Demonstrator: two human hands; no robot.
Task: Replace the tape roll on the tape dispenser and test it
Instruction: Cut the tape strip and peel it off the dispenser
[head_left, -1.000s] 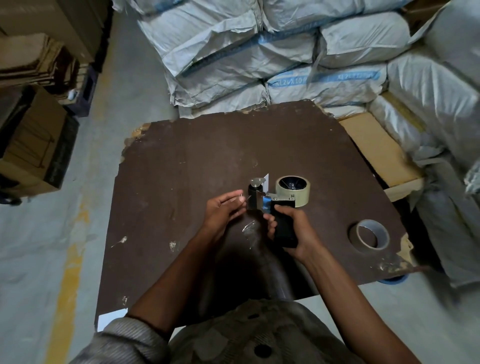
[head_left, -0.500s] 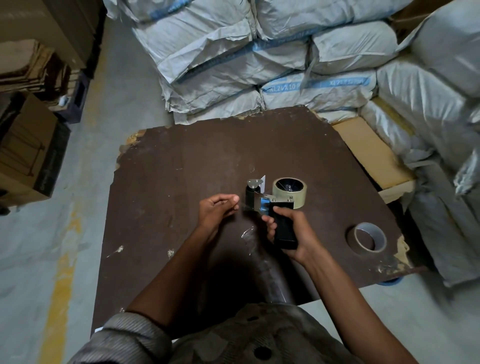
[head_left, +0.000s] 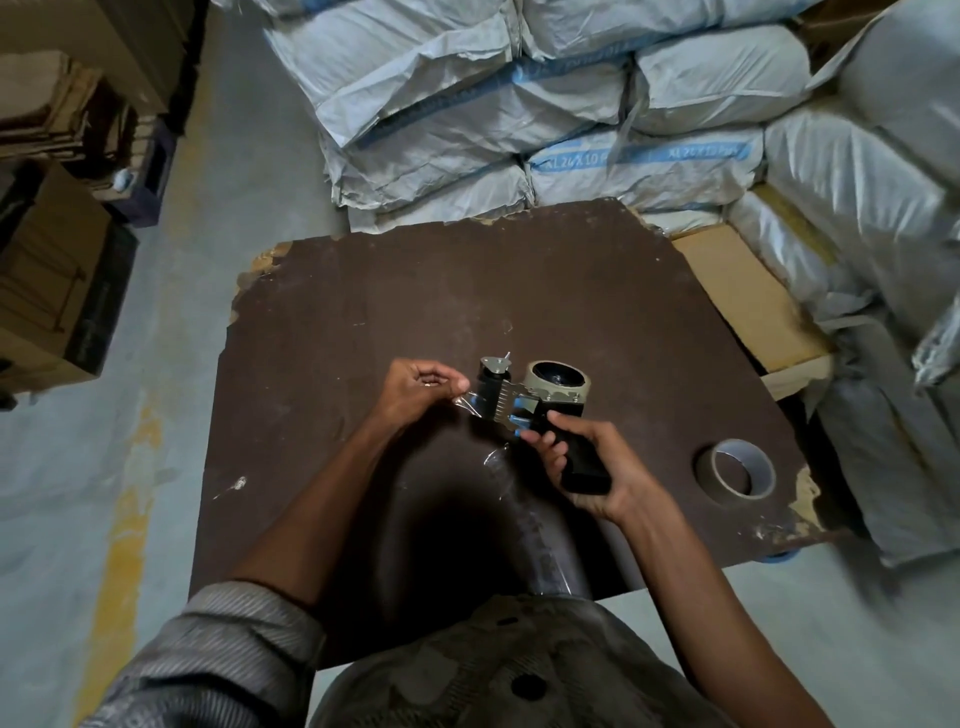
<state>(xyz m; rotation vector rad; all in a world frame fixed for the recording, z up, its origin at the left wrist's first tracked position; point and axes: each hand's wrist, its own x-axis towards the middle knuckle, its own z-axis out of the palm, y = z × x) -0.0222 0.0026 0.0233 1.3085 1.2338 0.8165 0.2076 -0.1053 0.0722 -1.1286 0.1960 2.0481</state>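
Tape dispenser (head_left: 524, 410), a tape roll (head_left: 558, 387) mounted on it, sits over the brown board (head_left: 363, 322), its black handle clamped in the right hand (head_left: 587, 467). Left hand (head_left: 418, 389) beside its roller pinches the clear tape end (head_left: 467, 402). Right of the dispenser, a spare roll (head_left: 735, 470) lies flat.

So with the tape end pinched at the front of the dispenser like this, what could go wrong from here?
1. The left hand pinches the clear tape end right beside the serrated blade; a slip could nick a fingertip.
2. The thin film looks crinkled, so it may fold onto itself or tear before it is threaded past the roller.
3. The right hand holds the tape dispenser above the board by the handle alone; a hard pull could twist it.
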